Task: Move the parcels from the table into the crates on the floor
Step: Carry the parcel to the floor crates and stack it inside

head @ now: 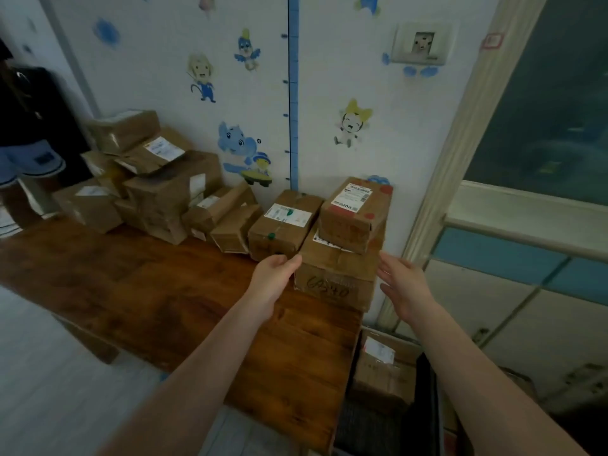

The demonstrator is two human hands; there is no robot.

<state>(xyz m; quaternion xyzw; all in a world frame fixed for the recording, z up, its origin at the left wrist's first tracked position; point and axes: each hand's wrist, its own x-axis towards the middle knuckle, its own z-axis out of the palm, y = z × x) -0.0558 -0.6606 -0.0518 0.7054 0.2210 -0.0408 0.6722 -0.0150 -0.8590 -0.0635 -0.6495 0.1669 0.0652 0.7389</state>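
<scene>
Nearest, below the large parcel (335,281) and past the tabletop's (204,301) right end, a dark crate (426,396) stands on the floor. One brown parcel with a white label (381,370) lies in it.

Both forearms reach toward the large parcel. The left hand (274,276) is at its upper left corner, fingers loosely extended and holding nothing. Whether the fingertips touch the cardboard cannot be told. The right hand (406,286) is just off the large parcel's right side, palm turned toward it, fingers spread, apart from it and empty.

The large parcel sits at the right end of the tabletop, by the wall. A smaller parcel with red markings (357,215) is stacked on top of it, white label upward. Just left of the large parcel lies a parcel with a green dot (283,225). Farther left of it, along the wall, is a heap of further parcels (154,182), some stacked and tilted.

Behind the large parcel, the wall carries cartoon stickers (238,149), a blue measuring strip (292,93) and a socket plate (421,44). Well to its left, at the far end, a second person (26,143) is partly in view.
</scene>
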